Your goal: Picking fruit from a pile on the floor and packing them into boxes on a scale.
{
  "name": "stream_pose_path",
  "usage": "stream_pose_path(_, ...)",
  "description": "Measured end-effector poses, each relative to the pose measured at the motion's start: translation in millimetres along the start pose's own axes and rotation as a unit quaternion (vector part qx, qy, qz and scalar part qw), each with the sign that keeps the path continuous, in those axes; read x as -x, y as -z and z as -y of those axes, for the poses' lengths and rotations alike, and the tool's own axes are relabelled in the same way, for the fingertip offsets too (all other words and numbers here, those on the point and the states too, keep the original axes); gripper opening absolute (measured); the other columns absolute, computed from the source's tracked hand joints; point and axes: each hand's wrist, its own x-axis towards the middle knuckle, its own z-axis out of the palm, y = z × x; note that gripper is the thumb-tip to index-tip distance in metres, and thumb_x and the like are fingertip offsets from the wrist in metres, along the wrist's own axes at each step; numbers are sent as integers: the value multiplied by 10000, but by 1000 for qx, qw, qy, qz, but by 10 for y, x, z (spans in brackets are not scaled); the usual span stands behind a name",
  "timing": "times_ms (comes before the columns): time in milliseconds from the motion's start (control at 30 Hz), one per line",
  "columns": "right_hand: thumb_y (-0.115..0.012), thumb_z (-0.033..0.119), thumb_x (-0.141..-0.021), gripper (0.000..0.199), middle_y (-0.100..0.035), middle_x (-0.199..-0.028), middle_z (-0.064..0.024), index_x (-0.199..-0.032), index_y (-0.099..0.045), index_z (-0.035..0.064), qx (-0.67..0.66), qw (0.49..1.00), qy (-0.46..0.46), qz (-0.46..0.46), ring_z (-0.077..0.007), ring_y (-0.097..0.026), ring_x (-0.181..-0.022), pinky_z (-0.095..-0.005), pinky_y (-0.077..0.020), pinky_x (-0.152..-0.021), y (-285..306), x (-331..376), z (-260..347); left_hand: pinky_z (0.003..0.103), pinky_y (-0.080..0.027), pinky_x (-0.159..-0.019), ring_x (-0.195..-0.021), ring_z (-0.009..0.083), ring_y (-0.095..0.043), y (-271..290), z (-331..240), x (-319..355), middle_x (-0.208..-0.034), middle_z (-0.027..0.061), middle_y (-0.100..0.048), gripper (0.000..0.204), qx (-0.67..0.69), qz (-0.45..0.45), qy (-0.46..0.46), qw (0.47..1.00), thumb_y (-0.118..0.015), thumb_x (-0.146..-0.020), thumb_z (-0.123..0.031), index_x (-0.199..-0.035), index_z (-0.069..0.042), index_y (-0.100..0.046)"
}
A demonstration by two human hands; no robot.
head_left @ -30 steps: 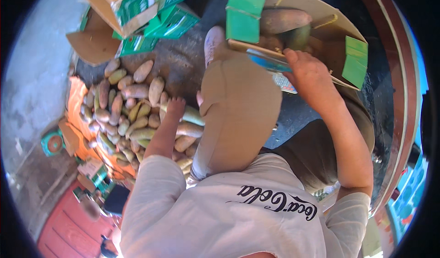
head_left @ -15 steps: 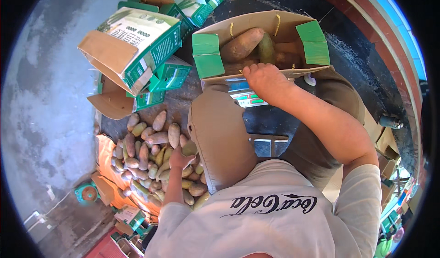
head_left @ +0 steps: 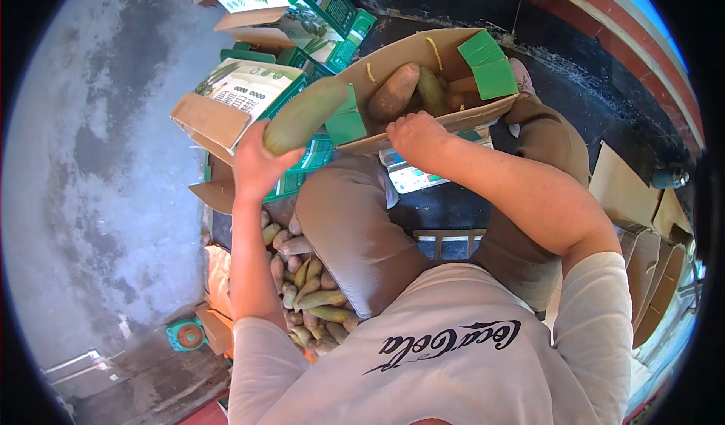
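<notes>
My left hand [head_left: 260,162] is closed round the lower end of a long, smooth vegetable that looks like a green radish [head_left: 306,115]. It is raised and tilted by the left green flap of an open cardboard box [head_left: 487,113]. On the box's near rim, my right hand [head_left: 418,139] has its fingers curled over the edge. Inside lie a brown, soil-covered radish [head_left: 395,92] and a greener one [head_left: 432,91]; the box floor is partly hidden. Yellow rope handles [head_left: 434,53] show on the far wall.
A pile of radishes [head_left: 313,296] lies left of my leg, partly hidden by my arm. Green-and-white cartons [head_left: 245,92] are stacked at the far left. Under the box is a white device with a panel [head_left: 415,179]. Flattened cardboard [head_left: 623,187] stands at right.
My left hand has come up from the pile with a radish and moved toward the box. My right hand still grips the rim. The whole view has shifted somewhat.
</notes>
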Motion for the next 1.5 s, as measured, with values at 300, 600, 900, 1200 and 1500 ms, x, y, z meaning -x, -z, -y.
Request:
stream_pose_path(300, -614, 148, -728, 276, -630, -885, -99, -978, -591, 31, 19, 997, 17, -70, -225, -615, -816, -332, -463, -658, 31, 86, 15, 345, -455, -843, -981, 296, -590, -892, -838, -761, -1028, 169, -617, 634, 122, 207, -62, 969, -790, -596, -269, -1131, -21, -557)
stream_pose_path(600, -620, 175, -768, 263, -643, -1025, -85, -1008, -652, 73, -17, 999, 44, 24, -225, -613, -971, -348, -471, -715, 120, 65, 57, 357, -432, -905, -1051, 308, -564, -660, -859, -630, -1125, 197, -586, 440, 164, 124, -104, 973, -686, -746, -236, -1107, -5, -584)
stream_pose_path(900, -600, 144, -742, 198, -646, -852, -105, -921, -606, 61, -31, 997, 17, -73, -254, -646, -806, -365, -514, -646, 126, 4, -228, 256, -436, -825, -912, 124, -565, -491, -930, -434, -1003, 69, -631, 327, 339, 13, 5, 941, -633, -854, -227, -1090, -6, -591)
stream_pose_path(1200, -607, 221, -808, 224, -643, -787, -130, -952, -582, 52, -60, 993, 1, -102, -297, -631, -788, -398, -511, -662, 289, -16, -313, 303, -466, -787, -864, 228, -631, -532, -674, -393, -905, 135, -670, 341, 321, -66, 39, 944, -612, -821, -325, -938, -8, -649)
stream_pose_path(1500, -599, 214, -815, 228, -643, -821, -129, -974, -577, 53, -44, 996, 7, -83, -297, -627, -815, -403, -509, -687, 242, -58, -258, 281, -452, -641, -724, 122, -560, -402, -637, -325, -809, 68, -615, 209, 332, -40, 66, 940, -631, -822, -147, -956, 12, -612)
